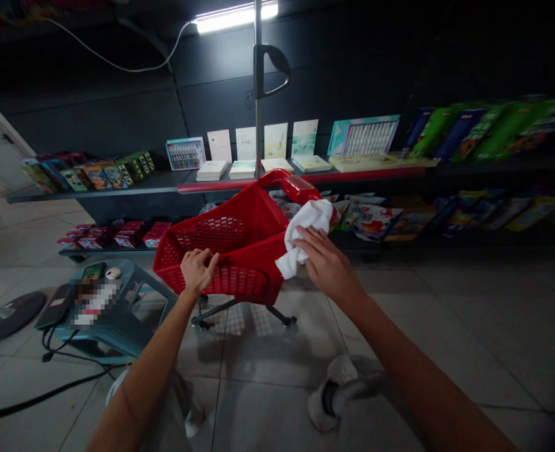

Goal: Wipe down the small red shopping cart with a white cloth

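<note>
back wall: lit tube lamp (235,17) up top with a white cable (117,66) off its left end, metal pole (258,119) with a black loop handle (275,72) in front. upper shelf (93,191) has small colored boxes (99,177) at left, pale booklets (275,140) standing behind low stacks (211,169) mid, green and blue bags (435,130) at right, blurred; lower shelf (447,238) has red boxes (129,234) left, printed packets (375,220) right. left side, on tiled floor (447,326): blue-grey stool (117,329) carrying a dark flat device (58,306), a small white rounded item (113,273) and a pixelated patch, round dark stand base (23,319) beside it.
</note>
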